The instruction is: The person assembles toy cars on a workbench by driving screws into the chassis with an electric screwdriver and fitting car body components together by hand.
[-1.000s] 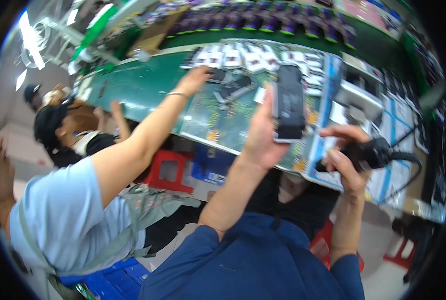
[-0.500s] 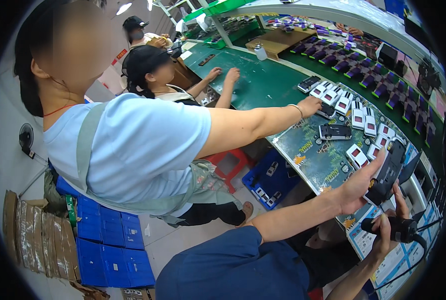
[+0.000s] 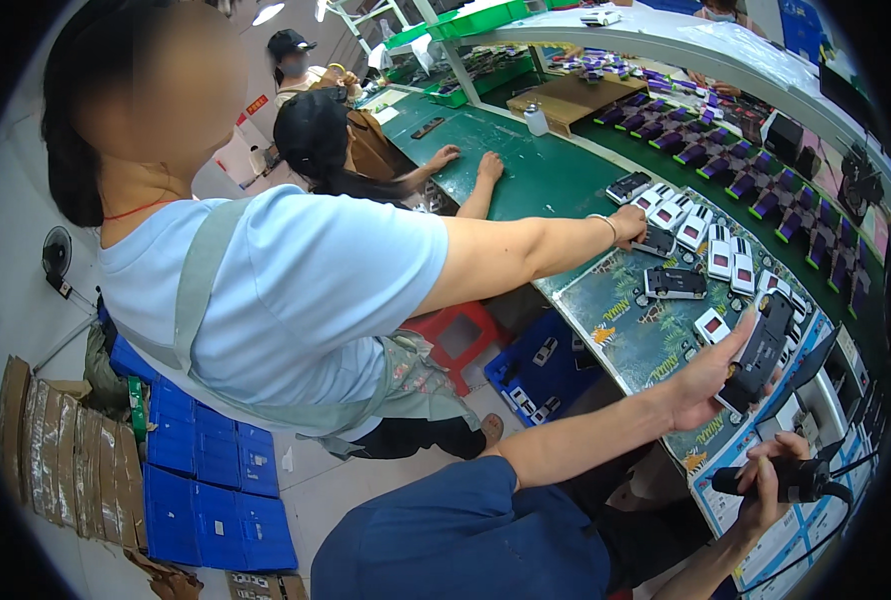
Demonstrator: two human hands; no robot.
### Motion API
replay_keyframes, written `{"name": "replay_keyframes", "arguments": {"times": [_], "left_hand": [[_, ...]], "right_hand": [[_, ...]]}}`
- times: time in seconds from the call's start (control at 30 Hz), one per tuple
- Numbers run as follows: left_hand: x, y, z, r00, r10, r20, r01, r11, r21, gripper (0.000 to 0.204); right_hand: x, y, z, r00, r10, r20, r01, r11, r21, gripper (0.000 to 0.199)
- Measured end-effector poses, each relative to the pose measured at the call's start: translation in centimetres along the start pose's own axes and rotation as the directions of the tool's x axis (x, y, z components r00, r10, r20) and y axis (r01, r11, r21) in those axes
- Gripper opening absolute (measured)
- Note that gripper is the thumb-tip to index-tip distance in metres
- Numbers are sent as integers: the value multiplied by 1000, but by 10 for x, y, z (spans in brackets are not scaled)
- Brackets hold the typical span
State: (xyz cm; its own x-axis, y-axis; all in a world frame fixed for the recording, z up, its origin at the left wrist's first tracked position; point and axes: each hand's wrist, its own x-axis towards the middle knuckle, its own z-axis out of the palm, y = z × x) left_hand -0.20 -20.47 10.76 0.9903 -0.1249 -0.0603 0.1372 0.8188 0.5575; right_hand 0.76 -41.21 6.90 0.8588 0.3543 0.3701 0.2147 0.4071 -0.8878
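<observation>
My left hand (image 3: 711, 375) grips a flat black phone-like device (image 3: 761, 350) and holds it tilted over the patterned mat (image 3: 636, 340) on the green bench. My right hand (image 3: 771, 485) is closed around a black handheld tool (image 3: 796, 480) with a cable trailing off to the right, low at the bench's near edge. Several similar devices (image 3: 711, 250) with white backs lie in rows on the bench beyond my left hand. One dark device (image 3: 674, 283) lies alone on the mat.
A co-worker in a light blue shirt (image 3: 296, 290) sits close on my left, an arm stretched across to a device (image 3: 656, 240) on the bench. Two more people sit farther along. Blue crates (image 3: 206, 480), a red stool (image 3: 456, 335) and cardboard (image 3: 66, 460) stand on the floor. Purple trays (image 3: 726, 150) line the far side.
My view has swung left and down, bringing the co-worker and floor into sight. My left hand still holds the black device, now nearer the bench; the right hand keeps the tool.
</observation>
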Motion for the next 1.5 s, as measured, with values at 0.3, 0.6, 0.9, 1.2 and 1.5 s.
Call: {"name": "replay_keyframes", "arguments": {"times": [0.3, 0.6, 0.9, 1.2, 1.5], "left_hand": [[-23, 27, -128, 911, 43, 411, -338, -494, 801, 56], [-69, 129, -196, 938, 339, 77, 265, -839, 475, 66], [-136, 146, -286, 442, 892, 99, 438, -311, 843, 61], [-114, 222, -313, 589, 808, 24, 622, -473, 624, 71], [-80, 87, -172, 922, 368, 121, 161, -648, 744, 58]], "right_hand": [[0, -12, -25, 997, -76, -34, 77, 996, 41, 45], [3, -11, -26, 995, -94, -29, 94, 995, 20, 44], [11, -7, -32, 997, -78, -9, 78, 997, -1, 45], [6, -14, -32, 998, -58, 19, 57, 998, 27, 44], [-6, -18, -42, 998, -35, -58, 34, 999, -13, 45]]}}
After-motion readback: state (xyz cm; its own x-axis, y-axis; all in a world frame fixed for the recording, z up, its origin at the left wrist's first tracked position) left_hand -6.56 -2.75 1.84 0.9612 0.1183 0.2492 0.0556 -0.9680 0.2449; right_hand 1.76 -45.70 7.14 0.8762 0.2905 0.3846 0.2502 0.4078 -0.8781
